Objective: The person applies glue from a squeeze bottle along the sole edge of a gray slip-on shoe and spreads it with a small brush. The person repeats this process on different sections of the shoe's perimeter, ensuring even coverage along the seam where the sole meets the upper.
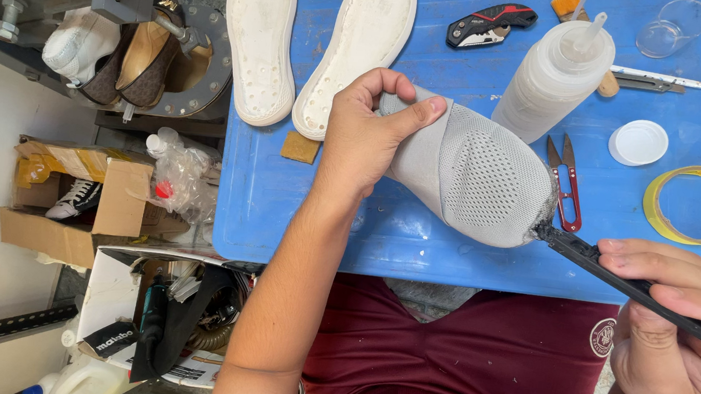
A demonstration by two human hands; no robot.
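While the left hand is pinching the soft, light grey shoe upper by its heel, the right hand is clamping a black brush at its toe.

Two white soles, squeeze bottle, red snips, tape roll, utility knife

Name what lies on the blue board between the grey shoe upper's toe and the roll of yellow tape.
Small red-handled snips, seen in the head view, between the grey shoe upper and yellow tape roll.
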